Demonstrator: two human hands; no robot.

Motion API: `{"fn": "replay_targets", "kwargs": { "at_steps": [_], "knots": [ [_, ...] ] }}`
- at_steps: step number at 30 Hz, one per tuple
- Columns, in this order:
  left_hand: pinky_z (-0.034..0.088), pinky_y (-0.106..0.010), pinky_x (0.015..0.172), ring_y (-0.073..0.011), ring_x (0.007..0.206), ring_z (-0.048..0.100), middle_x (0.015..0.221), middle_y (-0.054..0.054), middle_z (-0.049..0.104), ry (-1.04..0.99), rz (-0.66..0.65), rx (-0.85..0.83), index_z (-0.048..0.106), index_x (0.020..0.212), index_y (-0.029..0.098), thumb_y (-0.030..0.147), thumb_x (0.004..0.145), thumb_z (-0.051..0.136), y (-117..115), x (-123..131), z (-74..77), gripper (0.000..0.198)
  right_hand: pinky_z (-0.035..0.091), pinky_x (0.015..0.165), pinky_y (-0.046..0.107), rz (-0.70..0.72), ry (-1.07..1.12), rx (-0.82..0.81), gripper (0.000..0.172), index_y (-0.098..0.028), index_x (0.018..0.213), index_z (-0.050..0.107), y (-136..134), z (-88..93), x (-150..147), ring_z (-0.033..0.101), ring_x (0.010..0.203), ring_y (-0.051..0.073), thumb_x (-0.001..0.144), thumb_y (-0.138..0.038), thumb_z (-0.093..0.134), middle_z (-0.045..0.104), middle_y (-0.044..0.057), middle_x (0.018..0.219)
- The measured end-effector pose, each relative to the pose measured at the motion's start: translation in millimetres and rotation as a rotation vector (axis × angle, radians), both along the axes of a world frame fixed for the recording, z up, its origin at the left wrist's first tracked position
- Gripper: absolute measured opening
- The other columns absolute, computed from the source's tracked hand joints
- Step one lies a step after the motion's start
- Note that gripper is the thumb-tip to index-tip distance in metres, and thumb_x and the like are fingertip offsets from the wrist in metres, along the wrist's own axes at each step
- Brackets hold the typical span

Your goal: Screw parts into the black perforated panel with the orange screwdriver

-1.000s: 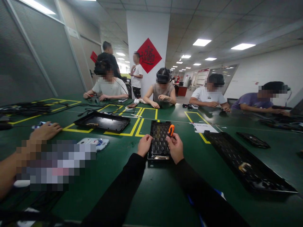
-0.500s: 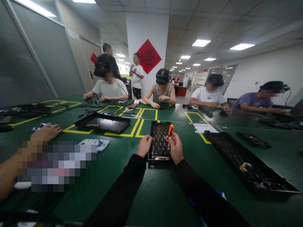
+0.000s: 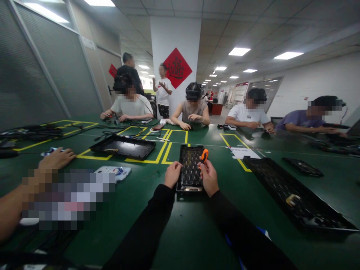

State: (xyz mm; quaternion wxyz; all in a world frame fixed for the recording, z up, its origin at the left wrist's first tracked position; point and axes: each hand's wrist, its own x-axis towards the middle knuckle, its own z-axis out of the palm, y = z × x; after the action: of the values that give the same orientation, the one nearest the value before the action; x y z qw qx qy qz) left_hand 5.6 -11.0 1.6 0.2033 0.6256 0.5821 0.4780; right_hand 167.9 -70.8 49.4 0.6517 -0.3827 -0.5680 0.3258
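Observation:
A small black rectangular plastic case (image 3: 189, 161) lies on the green table in front of me, its inner face up, with rows of small light marks and a pale metallic strip at its near end. My left hand (image 3: 173, 174) pinches the case's left edge with curled fingers. In my right hand (image 3: 209, 177) is a screwdriver (image 3: 204, 155) with an orange and black handle, held over the case's right side. The handle leans to the upper right. My fingers hide the tool's tip, so whether it touches the case cannot be told.
A long black casing (image 3: 298, 195) lies at right, beside a smaller black panel (image 3: 303, 167). Left of centre sits a black tray-like shell (image 3: 123, 146). A co-worker's arm (image 3: 53, 161) reaches in from the left near a phone (image 3: 119, 172). Several people sit across the table.
The screwdriver's handle has tilted slightly to the right in my right hand. My left hand stays at the case's edge, and the whole view has shifted slightly.

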Motion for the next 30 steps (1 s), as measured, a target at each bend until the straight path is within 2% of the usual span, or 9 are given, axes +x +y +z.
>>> {"fn": "replay_targets", "kwargs": {
  "at_steps": [5,8,11,13,17,24,30],
  "knots": [
    [0.038,-0.024,0.068,-0.0133,0.071,0.053,0.073,0.0,0.061,-0.005,-0.01,0.01,0.059,0.071,0.02,0.029,0.077,0.042,0.4,-0.1,-0.2,0.021,0.043,0.053,0.023,0.008,0.009,0.019,0.033,-0.017,0.112,0.049,-2.7,2.4,-1.0,0.052,0.06,0.01,0.082,-0.031,0.045,0.061,0.003,0.083],
    [0.038,-0.024,0.068,-0.0133,0.071,0.053,0.073,0.0,0.061,-0.001,-0.01,0.009,0.059,0.07,0.02,0.029,0.077,0.042,0.5,0.0,-0.1,0.021,0.046,0.063,0.026,0.032,0.054,0.023,0.037,-0.019,0.116,0.045,-2.0,2.8,-2.5,0.056,0.069,0.012,0.081,-0.029,0.049,0.061,0.004,0.09],
    [0.038,-0.024,0.068,-0.0132,0.071,0.053,0.073,0.0,0.061,0.003,-0.009,0.01,0.059,0.07,0.02,0.029,0.077,0.042,0.6,0.3,-0.3,0.021,0.047,0.075,0.029,0.031,0.095,0.044,0.036,-0.019,0.108,0.046,-0.1,1.9,-3.7,0.058,0.081,0.014,0.075,-0.027,0.058,0.059,0.005,0.096],
    [0.038,-0.024,0.068,-0.0132,0.071,0.053,0.073,0.0,0.061,0.005,-0.007,0.012,0.059,0.071,0.02,0.03,0.077,0.042,0.6,0.4,-0.4,0.021,0.047,0.077,0.03,0.035,0.102,0.042,0.035,-0.019,0.103,0.047,1.2,0.6,-3.6,0.058,0.082,0.014,0.072,-0.025,0.061,0.059,0.004,0.092],
    [0.038,-0.023,0.068,-0.0132,0.072,0.053,0.073,0.0,0.061,0.006,-0.013,0.013,0.059,0.071,0.02,0.03,0.078,0.042,0.0,0.0,0.5,0.021,0.048,0.065,0.028,0.046,0.041,0.001,0.034,-0.018,0.103,0.047,3.2,-1.4,-1.3,0.057,0.069,0.013,0.073,-0.028,0.06,0.059,0.002,0.082],
    [0.039,-0.024,0.068,-0.0136,0.072,0.053,0.074,-0.001,0.061,0.004,-0.017,0.003,0.059,0.071,0.02,0.031,0.078,0.042,-1.4,-0.3,2.9,0.022,0.04,0.047,0.02,0.065,0.064,-0.037,0.042,-0.019,0.117,0.045,3.0,0.3,-0.6,0.05,0.058,0.009,0.077,-0.029,0.053,0.058,0.006,0.095],
    [0.039,-0.024,0.069,-0.0137,0.072,0.053,0.075,-0.001,0.061,-0.001,-0.011,0.001,0.059,0.071,0.019,0.031,0.077,0.041,-2.3,-0.1,3.4,0.022,0.035,0.042,0.018,0.074,0.102,-0.035,0.039,-0.019,0.115,0.046,0.4,1.6,-2.6,0.046,0.052,0.007,0.078,-0.031,0.052,0.058,0.005,0.094]
  ]
}}
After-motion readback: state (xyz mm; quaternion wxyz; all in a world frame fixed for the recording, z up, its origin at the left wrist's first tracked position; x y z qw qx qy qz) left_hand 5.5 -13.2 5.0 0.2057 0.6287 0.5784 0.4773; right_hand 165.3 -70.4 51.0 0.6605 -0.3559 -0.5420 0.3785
